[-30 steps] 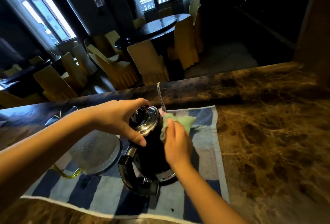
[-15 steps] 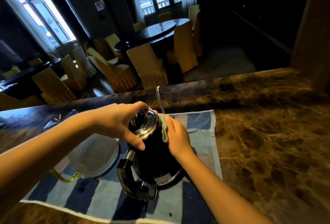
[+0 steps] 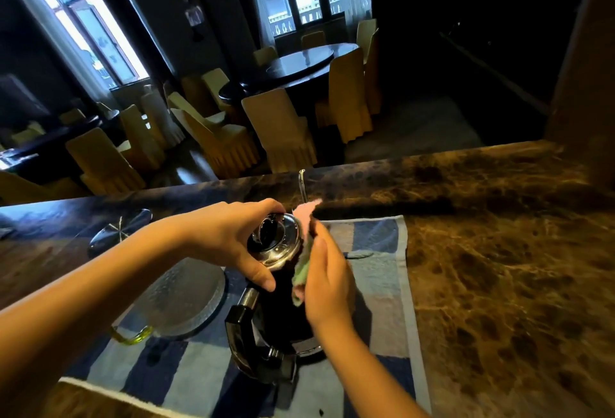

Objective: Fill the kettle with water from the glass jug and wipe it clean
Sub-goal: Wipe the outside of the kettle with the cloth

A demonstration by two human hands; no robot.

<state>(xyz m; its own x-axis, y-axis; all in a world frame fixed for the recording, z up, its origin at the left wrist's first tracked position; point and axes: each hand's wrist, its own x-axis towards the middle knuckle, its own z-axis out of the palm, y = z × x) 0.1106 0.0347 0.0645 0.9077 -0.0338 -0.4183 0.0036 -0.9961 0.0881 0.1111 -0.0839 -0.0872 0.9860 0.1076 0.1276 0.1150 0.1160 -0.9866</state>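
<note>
1. The left hand [image 3: 226, 237] is curled round the chrome lid [image 3: 274, 239], with the thumb at its near rim. The right hand [image 3: 327, 284] cups a cloth [image 3: 303, 271] against the side of the kettle [image 3: 279, 314]; its fingers are hidden on the far side. The kettle stands between the two hands.
2. A hard sideways rub from the right hand could tip the kettle towards the left hand. If it is full, water might slop from the thin spout [image 3: 302, 184] beyond the right thumb.
3. If the lid is only seated, the left hand's hold may lift it off instead of steadying the body.
4. The glass jug [image 3: 186, 294] sits just under the left wrist, so a dipped forearm could knock it.
5. The striped towel [image 3: 376, 284] under both hands might creep on the polished bench [image 3: 499, 267].
</note>
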